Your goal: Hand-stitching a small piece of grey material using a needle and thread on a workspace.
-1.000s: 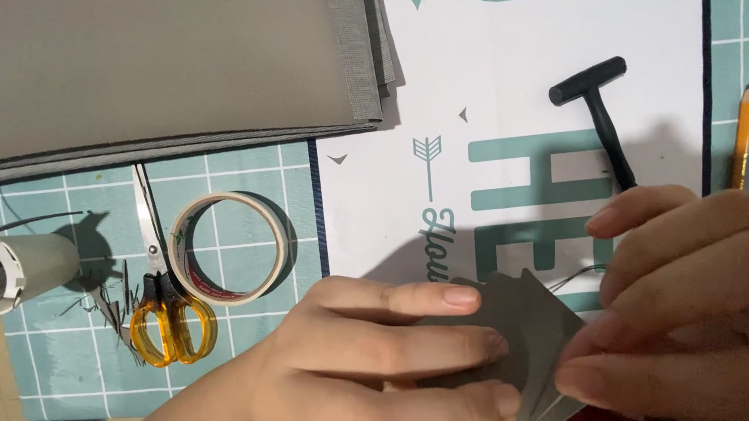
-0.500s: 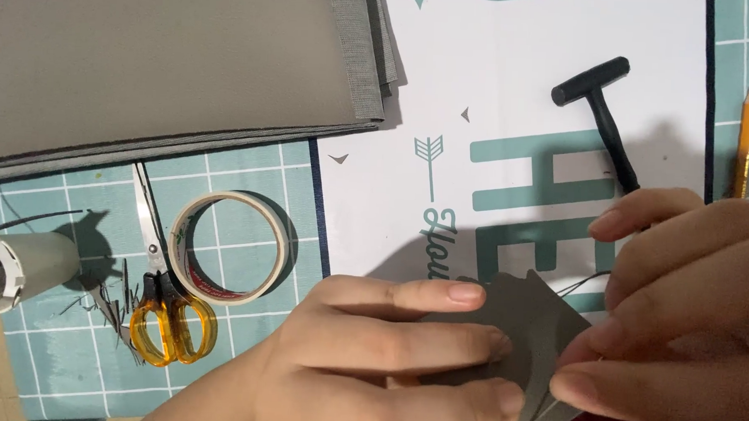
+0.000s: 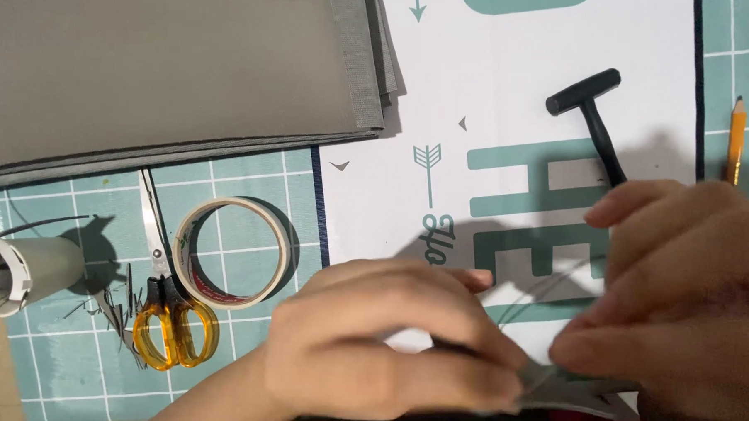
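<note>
My left hand (image 3: 386, 344) and my right hand (image 3: 679, 296) meet at the bottom of the head view. Both pinch a small grey piece of card (image 3: 571, 392), of which only a thin edge shows between the fingers. The hands are blurred. They hover over a white printed sheet (image 3: 520, 91) with teal shapes. A black T-shaped tool (image 3: 593, 118) lies on that sheet just above my right hand.
A stack of large grey sheets (image 3: 172, 71) fills the top left. On the teal cutting mat (image 3: 251, 181) lie a tape roll (image 3: 234, 251), orange-handled scissors (image 3: 165, 311), thin dark offcuts (image 3: 106, 305) and a grey tube (image 3: 15, 273). A pencil (image 3: 735, 140) lies at right.
My left hand has curled and moved right over the grey piece, which is now mostly hidden. My right hand stays on it. The view has shifted slightly.
</note>
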